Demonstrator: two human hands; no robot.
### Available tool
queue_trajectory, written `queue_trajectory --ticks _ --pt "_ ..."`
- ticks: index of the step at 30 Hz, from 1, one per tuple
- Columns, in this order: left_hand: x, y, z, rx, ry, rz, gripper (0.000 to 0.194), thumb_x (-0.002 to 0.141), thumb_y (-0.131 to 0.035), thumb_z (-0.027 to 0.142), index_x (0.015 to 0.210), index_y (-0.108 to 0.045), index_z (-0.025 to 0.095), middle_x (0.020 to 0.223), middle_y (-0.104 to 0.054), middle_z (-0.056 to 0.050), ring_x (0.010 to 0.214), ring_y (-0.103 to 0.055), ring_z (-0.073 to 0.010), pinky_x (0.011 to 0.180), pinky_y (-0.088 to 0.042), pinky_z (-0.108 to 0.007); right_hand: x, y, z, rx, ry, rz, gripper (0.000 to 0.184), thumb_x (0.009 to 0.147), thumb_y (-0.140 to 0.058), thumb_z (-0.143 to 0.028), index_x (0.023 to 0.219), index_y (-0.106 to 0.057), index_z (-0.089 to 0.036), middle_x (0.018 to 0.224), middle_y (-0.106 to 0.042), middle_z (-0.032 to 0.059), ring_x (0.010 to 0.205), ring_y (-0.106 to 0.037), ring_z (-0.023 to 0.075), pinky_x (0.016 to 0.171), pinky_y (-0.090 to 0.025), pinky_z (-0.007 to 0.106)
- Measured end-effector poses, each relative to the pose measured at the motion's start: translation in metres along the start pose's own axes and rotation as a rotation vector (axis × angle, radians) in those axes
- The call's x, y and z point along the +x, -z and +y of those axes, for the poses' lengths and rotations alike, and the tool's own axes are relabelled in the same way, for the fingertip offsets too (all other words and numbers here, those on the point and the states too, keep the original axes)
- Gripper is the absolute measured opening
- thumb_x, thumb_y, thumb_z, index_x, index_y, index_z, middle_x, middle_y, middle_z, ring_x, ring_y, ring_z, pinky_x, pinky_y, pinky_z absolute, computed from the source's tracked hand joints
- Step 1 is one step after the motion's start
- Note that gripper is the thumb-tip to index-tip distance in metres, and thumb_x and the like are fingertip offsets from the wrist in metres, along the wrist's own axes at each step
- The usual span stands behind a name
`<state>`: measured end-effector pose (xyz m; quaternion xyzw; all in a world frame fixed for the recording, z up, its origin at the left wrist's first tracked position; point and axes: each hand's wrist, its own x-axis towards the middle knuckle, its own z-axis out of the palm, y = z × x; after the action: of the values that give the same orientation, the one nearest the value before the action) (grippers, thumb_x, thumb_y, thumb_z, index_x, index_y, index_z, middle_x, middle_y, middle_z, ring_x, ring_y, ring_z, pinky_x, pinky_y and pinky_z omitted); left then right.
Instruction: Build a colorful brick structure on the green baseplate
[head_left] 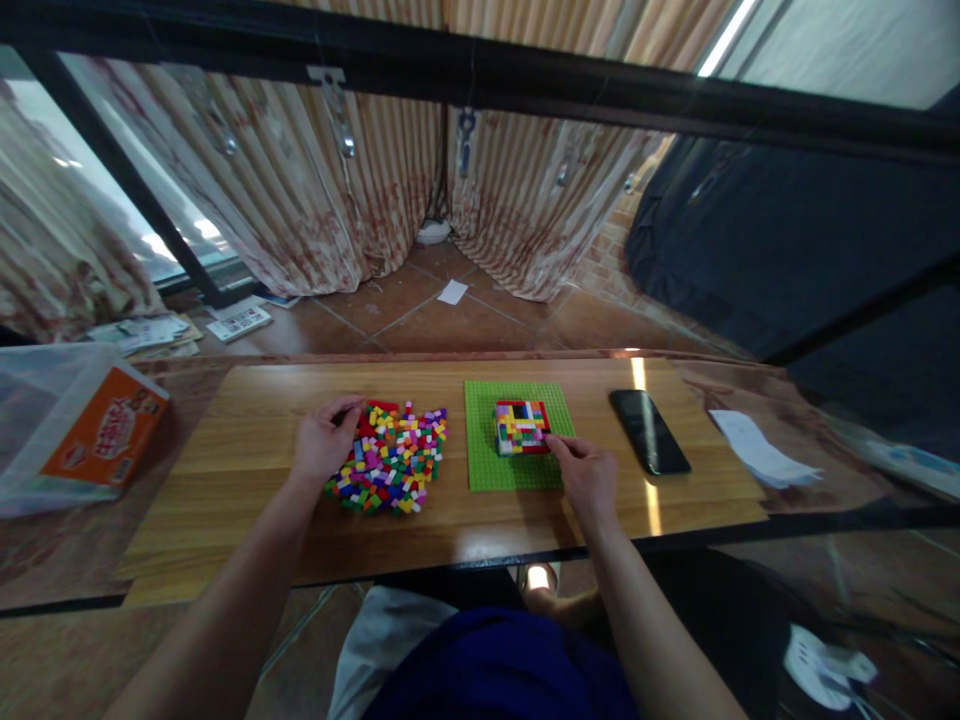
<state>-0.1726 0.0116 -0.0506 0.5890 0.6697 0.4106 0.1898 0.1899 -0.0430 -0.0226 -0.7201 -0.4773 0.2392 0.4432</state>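
A loose pile of small multicoloured toy bricks (pixel 397 460) lies on the wooden table. At its upper left edge is my left hand (pixel 326 440), fingers curled together beside some red bricks; whatever they pinch is too small to make out. Right of the pile lies a green studded baseplate (pixel 487 475). On it stands a low, roughly square toy brick structure (pixel 517 430) in mixed colours, with a dark gap in its upper part. My right hand (pixel 589 475) reaches over the baseplate's right edge, thumb and finger closed at the structure's lower right corner.
A black phone (pixel 649 432) lies on the table's right side, with white paper (pixel 761 448) beyond it. To the left stands a clear plastic bin (pixel 45 400) with an orange label. The table's near edge (pixel 480 562) runs just before my lap.
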Motion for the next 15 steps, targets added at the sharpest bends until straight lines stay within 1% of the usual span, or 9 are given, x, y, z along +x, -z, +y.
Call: queue_trajectory --ticks 7,12,15 --pt "0.0002 0.0004 0.0012 0.002 0.006 -0.002 0.032 0.082 -0.052 0.038 0.099 -0.071 0.02 0.103 -0.073 -0.004 0.096 -0.067 -0.021 0.093 -0.051 -0.034 -0.0003 -0.0017 0.0019 -0.025 0.012 0.002 0.036 0.077 -0.061 -0.047 0.081 -0.077 -0.015 0.078 -0.075 0.0104 0.073 -0.067 0.0235 0.064 -0.045 0.031" --pt "0.0015 0.0002 -0.0007 -0.018 -0.01 -0.007 0.032 0.081 -0.052 0.039 0.098 -0.071 0.02 0.101 -0.073 -0.005 0.095 -0.067 -0.0214 0.092 -0.051 -0.034 -0.0003 0.0005 0.0043 0.057 -0.004 -0.047 0.04 0.075 -0.063 -0.05 0.083 -0.077 -0.014 0.076 -0.074 0.0085 0.071 -0.065 0.0217 0.063 -0.044 0.028" --pt "0.0018 0.0004 -0.0009 -0.001 -0.006 -0.001 0.031 0.081 -0.052 0.039 0.097 -0.072 0.02 0.102 -0.073 -0.005 0.094 -0.067 -0.0219 0.091 -0.052 -0.035 -0.0027 0.0039 0.0098 0.119 -0.04 -0.028 0.045 0.077 -0.06 -0.053 0.085 -0.076 -0.012 0.072 -0.072 0.0069 0.07 -0.064 0.0206 0.06 -0.043 0.027"
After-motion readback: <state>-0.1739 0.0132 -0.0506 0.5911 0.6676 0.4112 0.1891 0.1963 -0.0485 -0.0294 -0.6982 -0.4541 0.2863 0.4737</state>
